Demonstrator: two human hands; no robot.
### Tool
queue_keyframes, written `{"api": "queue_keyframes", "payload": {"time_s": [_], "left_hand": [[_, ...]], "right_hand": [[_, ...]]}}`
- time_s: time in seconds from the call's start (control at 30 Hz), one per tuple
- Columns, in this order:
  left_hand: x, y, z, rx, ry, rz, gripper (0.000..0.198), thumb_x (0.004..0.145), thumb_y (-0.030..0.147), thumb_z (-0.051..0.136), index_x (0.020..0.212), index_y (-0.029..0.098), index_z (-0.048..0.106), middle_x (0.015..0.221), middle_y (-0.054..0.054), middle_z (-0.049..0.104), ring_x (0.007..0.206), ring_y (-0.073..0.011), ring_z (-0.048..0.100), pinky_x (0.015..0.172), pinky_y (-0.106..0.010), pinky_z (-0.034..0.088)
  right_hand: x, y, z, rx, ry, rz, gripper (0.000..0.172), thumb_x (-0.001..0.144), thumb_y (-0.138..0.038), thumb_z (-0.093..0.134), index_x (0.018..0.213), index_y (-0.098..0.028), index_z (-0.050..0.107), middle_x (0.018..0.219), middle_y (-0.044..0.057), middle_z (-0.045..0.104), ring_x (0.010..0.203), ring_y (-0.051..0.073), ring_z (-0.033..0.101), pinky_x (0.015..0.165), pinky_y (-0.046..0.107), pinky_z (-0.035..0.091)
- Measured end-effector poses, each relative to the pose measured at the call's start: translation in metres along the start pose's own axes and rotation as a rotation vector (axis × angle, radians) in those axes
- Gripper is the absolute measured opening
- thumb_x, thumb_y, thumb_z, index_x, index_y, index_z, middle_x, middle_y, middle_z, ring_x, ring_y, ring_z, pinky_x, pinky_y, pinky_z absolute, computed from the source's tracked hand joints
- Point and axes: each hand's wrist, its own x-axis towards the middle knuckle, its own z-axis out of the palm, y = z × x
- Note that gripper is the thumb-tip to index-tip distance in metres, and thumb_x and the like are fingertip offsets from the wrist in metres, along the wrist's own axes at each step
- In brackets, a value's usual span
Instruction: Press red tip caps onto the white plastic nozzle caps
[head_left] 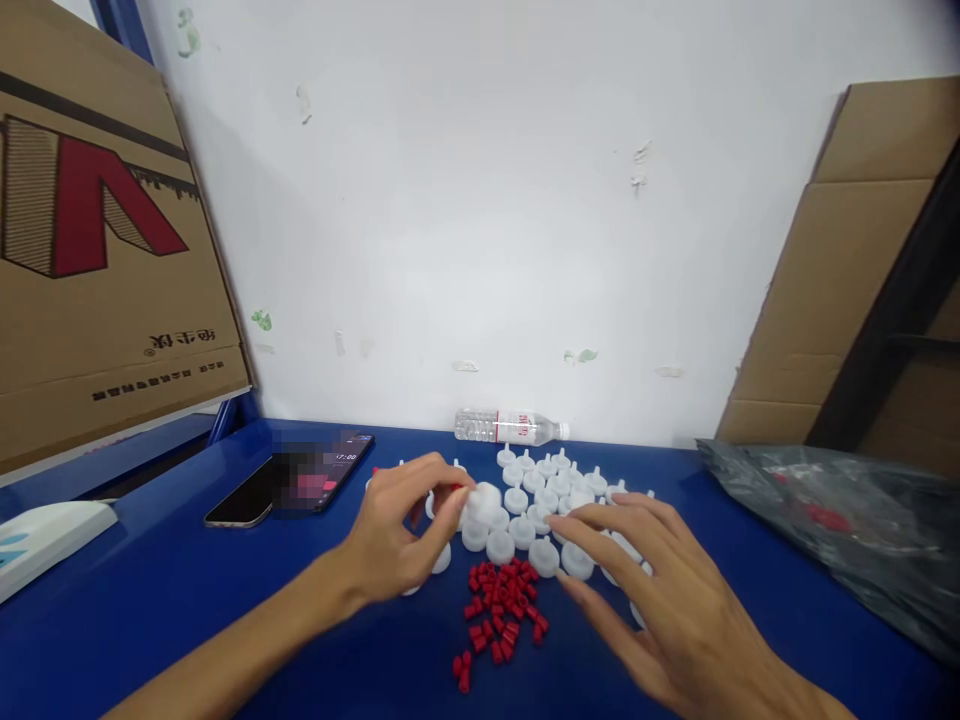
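My left hand (405, 520) is closed in a pinch on a white spout cap (484, 500), blurred, with a bit of red showing at the fingertips. Thumb and fingers apart, my right hand (660, 590) hovers beside the right part of a group of white spout caps (544, 556); no held thing shows in it. Those caps stand with their thin spouts mostly pointing up. Nearer to me lies a loose pile of small red tip covers (502, 600). Several more white caps, partly hidden, are behind and under my left hand.
Two phones (240, 497) lie on the blue table (315, 650) at the left, near a white device (56, 540). A clear bottle (510, 427) rests against the wall. At the right is a dark plastic bag (832, 540). Cardboard boxes (120, 330) flank the table.
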Motion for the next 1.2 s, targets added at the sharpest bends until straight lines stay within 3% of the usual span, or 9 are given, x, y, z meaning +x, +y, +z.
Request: {"api": "queue_keyframes", "payload": {"time_s": [0.07, 0.1, 0.3, 0.5, 0.7, 0.9, 1.03, 1.2], "left_hand": [[0.002, -0.019, -0.011, 0.275, -0.189, 0.135, 0.022, 0.100, 0.020, 0.047, 0.084, 0.016, 0.063, 0.069, -0.002, 0.060, 0.060, -0.0136, 0.051, 0.057, -0.027, 0.037], [0.002, -0.027, -0.016, 0.325, -0.241, 0.126, 0.024, 0.099, 0.021, 0.047, 0.081, 0.016, 0.062, 0.067, -0.002, 0.059, 0.060, -0.0144, 0.050, 0.056, -0.028, 0.034], [0.010, -0.047, -0.038, 0.482, -0.499, -0.023, 0.030, 0.097, 0.025, 0.051, 0.070, 0.018, 0.060, 0.066, -0.003, 0.059, 0.062, -0.0175, 0.053, 0.056, -0.030, 0.028], [0.011, -0.050, -0.042, 0.553, -0.710, -0.186, 0.035, 0.096, 0.030, 0.056, 0.064, 0.018, 0.065, 0.068, -0.005, 0.065, 0.064, -0.0195, 0.060, 0.055, -0.029, 0.029], [0.012, -0.052, -0.043, 0.585, -0.762, -0.259, 0.032, 0.097, 0.034, 0.059, 0.072, 0.020, 0.073, 0.075, -0.008, 0.070, 0.075, -0.0245, 0.064, 0.060, -0.031, 0.034], [0.013, -0.036, -0.039, 0.495, -0.666, -0.235, 0.025, 0.101, 0.035, 0.053, 0.100, 0.021, 0.074, 0.101, -0.008, 0.071, 0.100, -0.0264, 0.060, 0.073, -0.034, 0.043], [0.009, -0.019, -0.030, 0.239, -0.686, -0.207, 0.016, 0.099, 0.033, 0.060, 0.098, 0.023, 0.072, 0.101, -0.004, 0.070, 0.102, -0.0228, 0.058, 0.085, -0.033, 0.044], [0.005, -0.017, -0.023, 0.189, -0.773, -0.217, 0.013, 0.093, 0.027, 0.068, 0.082, 0.021, 0.070, 0.089, -0.003, 0.071, 0.094, -0.0220, 0.058, 0.079, -0.032, 0.043]], "right_hand": [[-0.001, 0.003, 0.000, 0.023, -0.012, 0.014, 0.026, 0.099, -0.010, 0.057, 0.124, -0.014, 0.065, 0.112, 0.011, 0.066, 0.106, 0.023, 0.061, 0.104, 0.044, 0.040], [-0.001, 0.003, 0.001, 0.034, -0.014, 0.015, 0.025, 0.098, -0.007, 0.056, 0.120, -0.014, 0.066, 0.111, 0.011, 0.066, 0.105, 0.023, 0.061, 0.104, 0.044, 0.039], [0.002, 0.000, -0.002, 0.076, 0.013, 0.009, 0.023, 0.096, -0.005, 0.055, 0.113, -0.015, 0.067, 0.107, 0.011, 0.064, 0.100, 0.023, 0.060, 0.094, 0.040, 0.044], [0.000, -0.001, -0.002, 0.104, -0.004, 0.021, 0.022, 0.096, -0.006, 0.056, 0.113, -0.015, 0.066, 0.109, 0.012, 0.063, 0.100, 0.024, 0.060, 0.089, 0.040, 0.048], [-0.001, -0.001, 0.000, 0.134, -0.026, 0.028, 0.023, 0.095, -0.004, 0.056, 0.113, -0.015, 0.065, 0.110, 0.012, 0.062, 0.100, 0.024, 0.059, 0.086, 0.041, 0.049], [0.001, -0.001, 0.000, 0.141, -0.029, 0.027, 0.022, 0.096, -0.005, 0.055, 0.112, -0.015, 0.065, 0.108, 0.012, 0.062, 0.099, 0.023, 0.058, 0.086, 0.039, 0.048], [0.001, -0.001, 0.000, 0.139, -0.038, 0.032, 0.023, 0.096, -0.005, 0.055, 0.113, -0.016, 0.065, 0.108, 0.011, 0.062, 0.098, 0.022, 0.059, 0.086, 0.039, 0.048], [0.000, -0.001, 0.000, 0.156, -0.045, 0.032, 0.023, 0.096, -0.005, 0.054, 0.113, -0.016, 0.065, 0.105, 0.010, 0.063, 0.095, 0.022, 0.059, 0.083, 0.038, 0.049]]}}
